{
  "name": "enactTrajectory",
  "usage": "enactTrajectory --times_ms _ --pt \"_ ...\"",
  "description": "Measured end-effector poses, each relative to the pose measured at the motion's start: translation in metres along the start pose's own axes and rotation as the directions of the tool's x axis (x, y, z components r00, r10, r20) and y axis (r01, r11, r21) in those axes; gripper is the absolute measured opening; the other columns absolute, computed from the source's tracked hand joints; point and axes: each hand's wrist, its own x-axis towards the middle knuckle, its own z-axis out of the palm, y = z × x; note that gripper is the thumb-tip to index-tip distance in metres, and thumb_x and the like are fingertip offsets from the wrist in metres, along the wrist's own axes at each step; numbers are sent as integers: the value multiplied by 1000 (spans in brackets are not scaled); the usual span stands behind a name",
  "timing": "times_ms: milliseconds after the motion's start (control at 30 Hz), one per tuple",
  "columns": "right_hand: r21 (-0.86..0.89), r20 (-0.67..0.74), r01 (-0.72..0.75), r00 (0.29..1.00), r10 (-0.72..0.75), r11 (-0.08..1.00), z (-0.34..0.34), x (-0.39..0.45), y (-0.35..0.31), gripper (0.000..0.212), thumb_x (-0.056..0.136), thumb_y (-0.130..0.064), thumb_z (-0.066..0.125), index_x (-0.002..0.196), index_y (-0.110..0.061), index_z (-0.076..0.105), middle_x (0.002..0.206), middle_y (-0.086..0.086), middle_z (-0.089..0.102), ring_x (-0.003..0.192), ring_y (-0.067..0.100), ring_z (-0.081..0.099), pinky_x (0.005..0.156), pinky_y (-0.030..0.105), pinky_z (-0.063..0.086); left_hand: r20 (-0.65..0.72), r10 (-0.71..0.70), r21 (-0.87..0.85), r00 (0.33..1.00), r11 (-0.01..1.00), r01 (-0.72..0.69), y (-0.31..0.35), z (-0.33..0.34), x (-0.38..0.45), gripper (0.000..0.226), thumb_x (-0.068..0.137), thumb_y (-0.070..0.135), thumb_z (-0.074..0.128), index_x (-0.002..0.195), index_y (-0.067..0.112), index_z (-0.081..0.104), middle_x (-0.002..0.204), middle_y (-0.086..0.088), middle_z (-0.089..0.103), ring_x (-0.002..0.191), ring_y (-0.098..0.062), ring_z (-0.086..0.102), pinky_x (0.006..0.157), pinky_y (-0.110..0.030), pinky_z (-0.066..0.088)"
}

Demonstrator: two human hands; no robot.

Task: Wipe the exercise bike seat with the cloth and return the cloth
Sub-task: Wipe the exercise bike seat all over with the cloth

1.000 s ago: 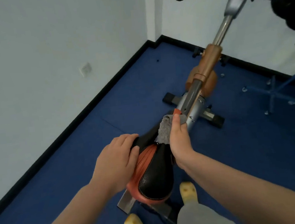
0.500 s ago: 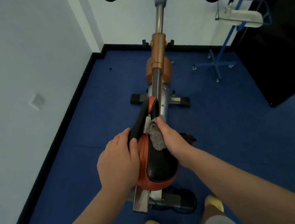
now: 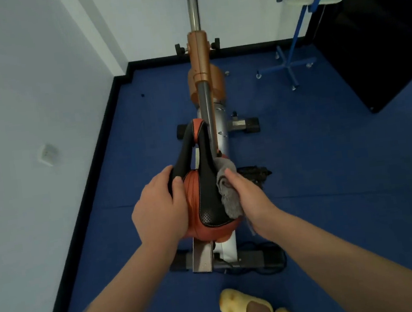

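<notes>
On bike frame, above blue floor [image 3: 329, 167]: seat [image 3: 205, 194], black and orange. Your left hand [image 3: 160, 212] clamps its left edge; your right hand [image 3: 248, 199] presses grey cloth [image 3: 227, 192] against its right side.

The black and orange seat [image 3: 204, 194] of the exercise bike [image 3: 203, 84] sits mid-view; the left hand [image 3: 159, 209] grips its left edge, while the right hand [image 3: 249, 197] presses a grey cloth [image 3: 227, 194] against its right edge. Beyond the seat to the right stands a blue wheeled stand [image 3: 292, 66] on the blue floor [image 3: 329, 167]. Yellow shoes [image 3: 232, 304] show nearer than the seat.
</notes>
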Motion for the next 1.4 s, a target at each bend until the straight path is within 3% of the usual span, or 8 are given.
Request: enactTrajectory --times_ms 133,267,433,533,767,967,1167,1400 --pt "141 -116 32 993 -15 990 10 -32 27 38 97 -45 44 133 -35 52 116 -11 68 101 2 66 80 16 53 -15 -7 -45 1000 999 6 -1 1 -1 37 91 41 34 123 34 52 115 12 63 102 -12 57 70 -28 33" --pt "149 -105 91 992 -75 985 9 -17 10 23 101 -33 45 107 -23 66 87 -7 73 73 2 70 58 12 53 -29 -38 -108 999 994 34 -2 1 -2 37 90 41 37 122 35 54 116 13 62 103 -11 57 74 -29 34" --pt "176 -278 216 947 -162 960 33 -37 35 39 101 -40 41 139 -33 49 135 -8 59 121 6 56 102 25 44 -25 -34 -153 999 988 30 -5 2 -1 38 89 42 37 122 35 54 115 15 63 104 -9 57 78 -31 41" --pt "63 -315 335 901 -300 940 44 -51 46 46 101 -42 40 145 -47 31 141 -26 44 127 -10 43 105 17 34 -37 -39 -155 999 987 33 -4 2 -1 37 89 41 38 122 35 54 115 14 63 104 -10 57 77 -29 38" --pt "56 -385 183 911 -147 982 36 -24 15 30 101 -37 40 120 -24 60 125 3 64 113 14 59 103 31 44 -37 6 -122 999 992 -11 -4 2 0 35 89 39 35 117 33 55 103 15 63 91 -10 56 69 -28 31" --pt "-131 -539 487 696 -474 864 82 -50 52 51 103 -28 39 152 -34 24 150 -16 35 138 0 34 112 25 27 30 60 -150 998 987 -55 -9 2 3 41 92 37 34 129 27 49 122 7 60 107 -17 56 74 -32 36" --pt "184 -669 282 738 -90 942 58 -22 24 36 101 -34 41 118 -11 62 108 6 65 96 15 60 84 25 47 121 105 -214 987 974 -77 -10 -1 8 41 94 35 33 132 25 45 128 2 56 112 -21 52 80 -39 40" --pt "41 -766 510 569 -301 859 121 -39 58 56 102 -43 34 153 -36 11 156 -8 28 138 8 34 115 30 28 184 188 -228 965 963 -144 -14 -3 14 46 96 34 31 139 19 35 141 -2 45 124 -24 43 91 -43 38"
